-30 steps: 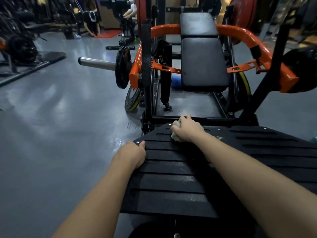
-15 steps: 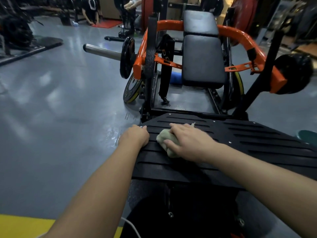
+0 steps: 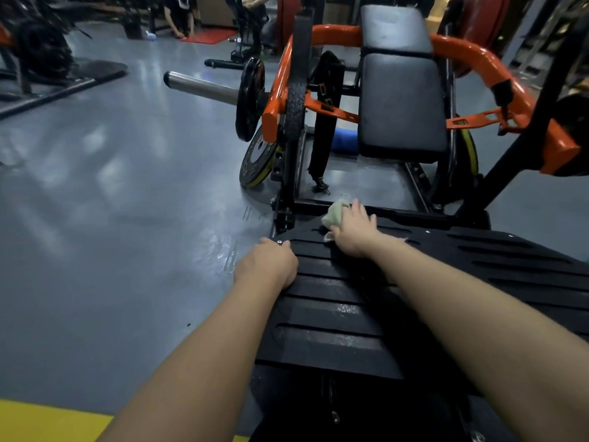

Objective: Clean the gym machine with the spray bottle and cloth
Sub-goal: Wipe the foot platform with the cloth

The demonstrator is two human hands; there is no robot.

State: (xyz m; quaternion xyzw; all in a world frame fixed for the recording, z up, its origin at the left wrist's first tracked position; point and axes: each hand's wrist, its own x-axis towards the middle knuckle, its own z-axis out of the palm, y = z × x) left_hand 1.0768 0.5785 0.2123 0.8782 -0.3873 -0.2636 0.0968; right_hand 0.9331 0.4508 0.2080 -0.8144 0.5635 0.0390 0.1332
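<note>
Pale-green cloth (image 3: 333, 215), bunched, lay at the far left corner of the black ribbed footplate (image 3: 334, 314), pressed down under the right hand (image 3: 352, 232), whose fingers stretched fairly straight and spread across it while the thumb lay over its near side. The left hand (image 3: 266, 263), knuckles up, curled its fingers round the footplate's left edge near that same corner, just beside the right hand. Both bare forearms reached forward over the wet-looking ribs. Beyond the footplate's far edge stood the gym machine's black seat pad (image 3: 401, 103) inside an orange frame (image 3: 478, 59), with a black weight plate (image 3: 250, 100) on a steel bar (image 3: 200, 87) at its left. Glossy grey floor (image 3: 111, 218) spread around, with a yellow strip (image 3: 47, 419) at the near left.
</note>
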